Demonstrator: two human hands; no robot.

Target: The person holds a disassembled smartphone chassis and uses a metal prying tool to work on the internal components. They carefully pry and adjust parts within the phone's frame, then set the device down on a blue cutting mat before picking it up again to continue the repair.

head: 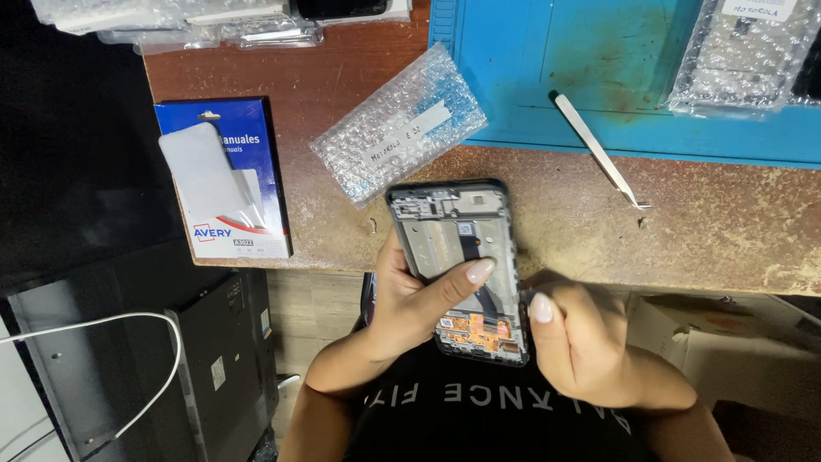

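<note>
In the head view, a small bubble-wrap pouch (398,122) lies on the brown desk (727,222) just beyond the hands, with a strip of white label inside; what else it holds cannot be made out. A second, larger bubble-wrap pouch (744,56) sits on the blue work mat (547,51), well beyond the right hand and cut off by the top edge, with a dark flat part showing through it. More clear pouches (171,21) lie far beyond the left hand, also cropped.

The opened phone frame (462,265) is held between both hands over the desk's near edge, its inner side up. The left hand (410,299) is clamped on it from the left, thumb pressed across the middle of the frame and fingers hidden behind it. The right hand (581,342) is closed against the frame's lower right edge, thumb tip touching it; its other fingers are curled out of sight.

White tweezers (599,150) lie beyond the right hand, across the mat's edge. A blue label packet (227,175) lies beyond and to the left of the left hand. The frame's lower end, with orange parts, is partly covered by the hands.
</note>
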